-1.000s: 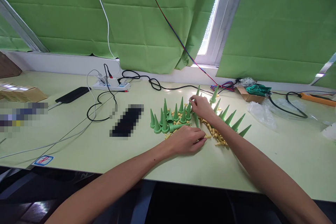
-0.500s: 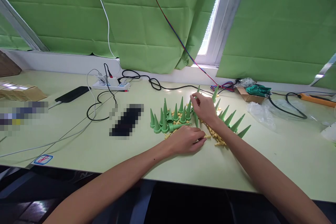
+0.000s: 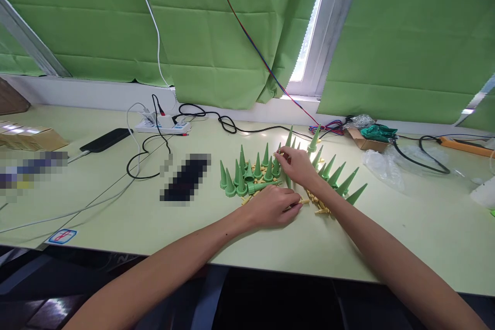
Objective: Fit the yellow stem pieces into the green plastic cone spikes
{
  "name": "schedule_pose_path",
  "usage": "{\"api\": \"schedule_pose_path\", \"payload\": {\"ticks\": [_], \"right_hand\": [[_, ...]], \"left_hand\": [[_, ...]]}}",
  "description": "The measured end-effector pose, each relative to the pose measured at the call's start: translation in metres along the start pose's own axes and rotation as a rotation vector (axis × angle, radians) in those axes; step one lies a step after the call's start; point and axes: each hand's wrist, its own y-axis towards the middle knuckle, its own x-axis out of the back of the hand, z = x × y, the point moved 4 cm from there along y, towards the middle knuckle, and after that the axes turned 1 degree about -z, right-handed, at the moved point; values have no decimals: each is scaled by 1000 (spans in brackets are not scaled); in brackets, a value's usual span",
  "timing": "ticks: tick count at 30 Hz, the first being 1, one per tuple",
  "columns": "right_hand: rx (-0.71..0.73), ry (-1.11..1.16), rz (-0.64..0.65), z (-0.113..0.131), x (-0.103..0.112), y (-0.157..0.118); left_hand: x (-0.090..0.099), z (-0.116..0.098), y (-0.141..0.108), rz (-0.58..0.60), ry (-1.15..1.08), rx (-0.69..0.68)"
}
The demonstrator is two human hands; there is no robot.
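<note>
My left hand (image 3: 275,207) rests low over the table with its fingers curled in. A small yellow peg (image 3: 305,201) sticks out at its fingertips. Farther back, my right hand (image 3: 298,164) is bent with thumb and forefinger pinched close to the tip of a standing green cone (image 3: 276,169); whatever lies between them is hidden. Several ribbed-base green cones (image 3: 229,185) stand to the left, and one green cone (image 3: 263,186) lies on its side just behind my left hand. More green cones (image 3: 347,182) lean to the right of my right wrist, around loose yellow pegs (image 3: 322,205).
A blurred dark object (image 3: 186,178) lies left of the cones. Behind are a white power strip (image 3: 164,125) and black cable (image 3: 228,125). At the right, a small cardboard box (image 3: 367,140) holds green wrapping, beside clear plastic bags (image 3: 382,169). A black phone-like slab (image 3: 106,139) lies at left.
My right hand has moved left and a little toward me, its pinched fingers now lower, near a standing cone's tip. A tall cone behind it shows more. My left hand has stayed put.
</note>
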Motion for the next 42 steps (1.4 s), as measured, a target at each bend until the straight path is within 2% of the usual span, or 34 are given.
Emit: {"api": "schedule_pose_path", "payload": {"ticks": [12,18,21,23,26,33,37,42], "right_hand": [[61,61,-25,2,4,-9],[155,-52,-236,12,23,-22],[113,-107,-271,12,30,-32],[91,-106,-287,13,32,-38],[75,-79,-300,15,32,-46],[159,-17,-271,19,32,-54],[90,87,-265,14,38,-56],[-50,137,-330,12,45,-55]], "left_hand": [[-2,0,0,17,-10,34],[3,15,1,-191,-81,219],[9,23,0,-323,-123,300],[12,26,0,-362,-138,326],[14,27,1,-337,-146,346],[12,25,4,-251,-153,298],[12,25,5,-258,-125,287],[20,28,4,-345,-100,358]]}}
